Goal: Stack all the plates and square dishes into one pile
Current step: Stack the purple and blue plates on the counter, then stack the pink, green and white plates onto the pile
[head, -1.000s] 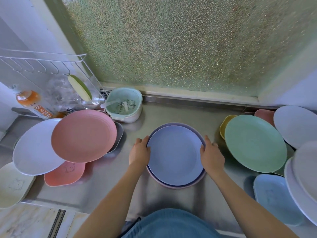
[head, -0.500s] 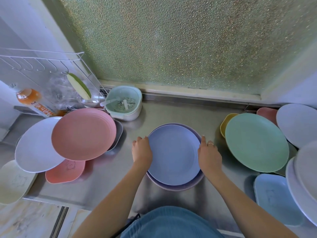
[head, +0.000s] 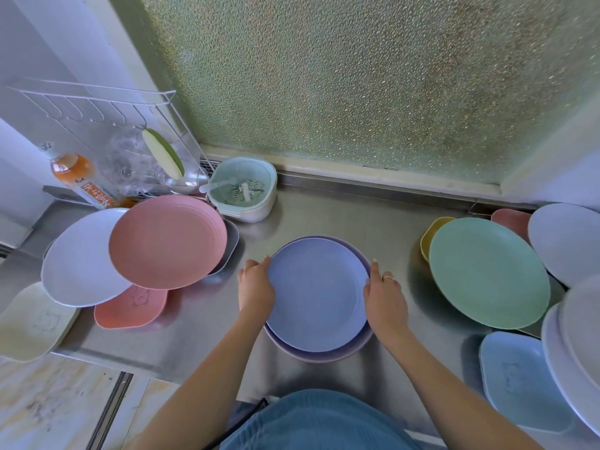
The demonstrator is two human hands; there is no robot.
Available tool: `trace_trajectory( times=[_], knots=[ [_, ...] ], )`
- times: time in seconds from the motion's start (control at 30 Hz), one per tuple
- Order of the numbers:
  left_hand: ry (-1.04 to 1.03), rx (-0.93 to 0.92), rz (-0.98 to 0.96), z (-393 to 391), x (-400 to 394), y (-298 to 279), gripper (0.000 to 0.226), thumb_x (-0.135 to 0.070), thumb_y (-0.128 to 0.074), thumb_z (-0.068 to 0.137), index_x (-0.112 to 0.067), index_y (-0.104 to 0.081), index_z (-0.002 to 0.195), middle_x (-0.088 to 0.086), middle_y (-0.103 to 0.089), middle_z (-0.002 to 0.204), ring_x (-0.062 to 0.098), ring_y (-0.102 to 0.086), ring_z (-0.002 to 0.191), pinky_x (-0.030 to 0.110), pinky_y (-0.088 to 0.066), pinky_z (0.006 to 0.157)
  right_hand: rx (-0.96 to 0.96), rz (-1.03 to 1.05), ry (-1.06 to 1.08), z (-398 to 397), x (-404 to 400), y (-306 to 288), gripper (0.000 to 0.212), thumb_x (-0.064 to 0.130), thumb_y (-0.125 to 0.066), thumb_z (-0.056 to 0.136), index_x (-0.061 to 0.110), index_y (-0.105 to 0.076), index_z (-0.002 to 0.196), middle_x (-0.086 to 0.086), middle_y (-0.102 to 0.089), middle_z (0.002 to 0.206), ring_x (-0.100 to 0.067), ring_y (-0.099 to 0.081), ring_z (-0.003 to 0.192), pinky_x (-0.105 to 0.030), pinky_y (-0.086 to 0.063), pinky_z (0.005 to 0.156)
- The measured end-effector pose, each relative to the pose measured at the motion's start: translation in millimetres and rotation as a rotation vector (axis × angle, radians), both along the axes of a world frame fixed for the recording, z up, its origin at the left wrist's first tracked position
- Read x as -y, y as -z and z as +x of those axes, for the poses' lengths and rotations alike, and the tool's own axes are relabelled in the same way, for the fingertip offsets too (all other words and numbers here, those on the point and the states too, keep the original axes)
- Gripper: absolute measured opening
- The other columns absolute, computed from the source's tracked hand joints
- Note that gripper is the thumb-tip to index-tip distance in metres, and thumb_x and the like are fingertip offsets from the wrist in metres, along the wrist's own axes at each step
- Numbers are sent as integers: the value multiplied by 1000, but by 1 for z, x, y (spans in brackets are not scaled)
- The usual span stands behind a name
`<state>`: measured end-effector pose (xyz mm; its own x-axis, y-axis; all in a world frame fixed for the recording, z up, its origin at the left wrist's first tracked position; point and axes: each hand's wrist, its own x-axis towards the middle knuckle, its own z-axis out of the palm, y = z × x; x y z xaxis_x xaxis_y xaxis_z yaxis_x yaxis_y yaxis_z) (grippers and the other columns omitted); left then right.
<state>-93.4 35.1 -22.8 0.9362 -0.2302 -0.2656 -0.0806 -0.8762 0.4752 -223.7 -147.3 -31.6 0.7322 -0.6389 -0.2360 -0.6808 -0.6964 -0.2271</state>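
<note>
A person's left hand [head: 256, 289] and right hand [head: 384, 297] grip opposite edges of a blue plate [head: 316, 293], fingers curled on its rim, as it sits on a purple plate [head: 324, 354] mid-counter [head: 341, 216]. Left of the blue plate, a pink plate [head: 167, 240] overlaps a white plate [head: 76, 264]; to its right lies a green plate [head: 487, 271], with a blue square dish [head: 516, 378] nearer the person.

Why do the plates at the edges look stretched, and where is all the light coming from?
Head view: the wide-angle lens bends the frame, so the white plate at the right edge smears into an oval. Daylight enters through the frosted window; the steel counter shows soft glare below it; the hands cast faint shadows toward the camera.
</note>
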Motion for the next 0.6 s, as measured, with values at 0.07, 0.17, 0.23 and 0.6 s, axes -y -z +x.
trace_trajectory(
  times=[0.07,0.17,0.23,0.6],
  knots=[
    [-29,-1,-19,7,-15,3,58,14,-31,76,-10,-55,124,19,-49,106,37,-46,103,35,-38,76,11,17,-27,6,-14,3,57,30,-38,99,16,-14,148,-10,-49,131,-23,-52,115,-31,-49,89],
    [-56,10,-17,16,-37,3,53,12,-35,75,-8,-59,118,22,-53,106,39,-48,104,34,-36,74,19,59,-75,14,-33,10,59,21,-39,98,14,-11,149,-12,-47,130,-24,-49,114,-31,-49,86],
    [-62,-4,-28,22,-48,6,57,11,-37,75,-10,-58,124,22,-54,110,41,-48,107,36,-38,81,4,71,-85,18,-41,13,60,17,-38,97,14,-9,150,-13,-46,130,-25,-47,113,-32,-49,82],
    [-269,325,-10,59,-118,-20,27,-14,-47,89,-7,-55,114,16,-56,115,35,-49,106,46,-44,86,253,-66,8,48,-93,3,43,14,-59,86,12,-53,128,-15,-57,115,-36,-50,104,-45,-42,82]
  ],
)
